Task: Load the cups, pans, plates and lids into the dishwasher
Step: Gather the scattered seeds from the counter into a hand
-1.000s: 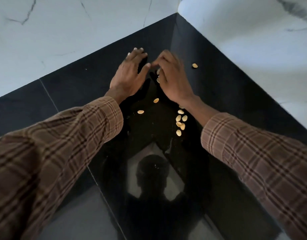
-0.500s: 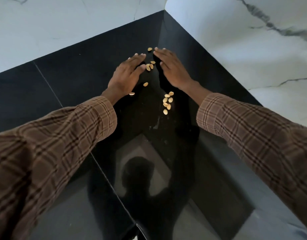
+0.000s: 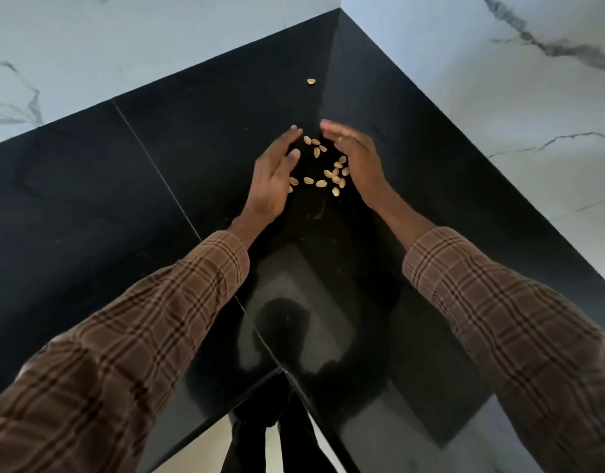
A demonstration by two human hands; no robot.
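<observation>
Glossy black stone countertop [image 3: 123, 206] lies flat on the left and toward the near edge, nothing standing on it there. Far side is closed off: white marble-veined walls [image 3: 157, 46] meet in a corner, with a black upstand along the right side. Between the left hand [image 3: 272, 179] and right hand [image 3: 357, 162], both edge-on with straight fingers, a scatter of small tan oval seeds [image 3: 328, 169] fills the gap. One lone tan seed [image 3: 311, 81] sits near the corner, well apart.
</observation>
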